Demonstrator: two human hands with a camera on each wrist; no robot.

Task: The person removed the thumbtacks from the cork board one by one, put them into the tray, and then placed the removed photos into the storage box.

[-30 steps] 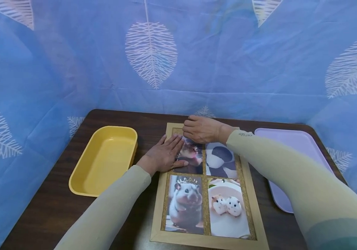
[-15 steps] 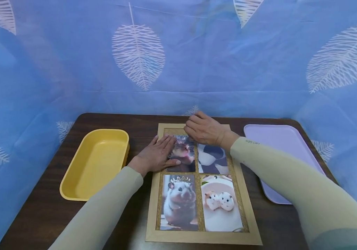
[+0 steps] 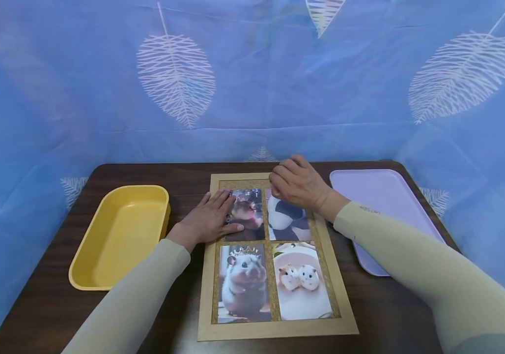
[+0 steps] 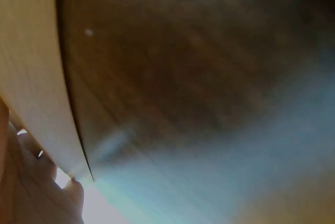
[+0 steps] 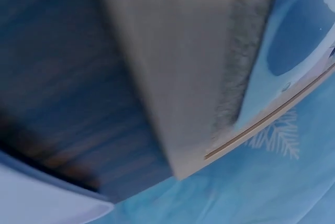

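Light wooden picture frame with cork backing point(image 3: 206, 295) lies flat at table centre, long axis running 12 to 6. It carries four printed photos in a 2x2 grid.

Left hand point(image 3: 211, 220): flat, palm down, fingers straight and close together. It presses on the frame's left rail and the dark hamster photo point(image 3: 245, 216) at the 10 o'clock cell. Thumb lies along that photo's lower edge.

Right hand point(image 3: 298, 184): fingers curled, knuckles up, sitting on the top edge of the black-and-white panda-like photo point(image 3: 288, 223) at the 2 o'clock cell, near the frame's top rail. Fingertips are hidden under the hand, so I cannot tell whether they pinch anything (possibly a pin, not visible).

Lower cells: grey hamster with crown photo point(image 3: 243, 285) at 7 o'clock, two small white hamsters photo point(image 3: 301, 282) at 5 o'clock, the latter with a small pin head at its top edge.

Yellow rectangular plastic tray point(image 3: 98, 275) sits at 9 o'clock of the frame, apart from it. Lilac flat plastic tray point(image 3: 380, 196) sits at 3 o'clock, partly under the right sleeve.

Dark brown wooden table point(image 3: 49, 314) carries everything, with a blue leaf-print cloth point(image 3: 252, 73) behind.

Wrist views are blurred: the left one shows frame edge point(image 4: 31, 77) and table point(image 4: 199, 67), the right one frame and cork strip.
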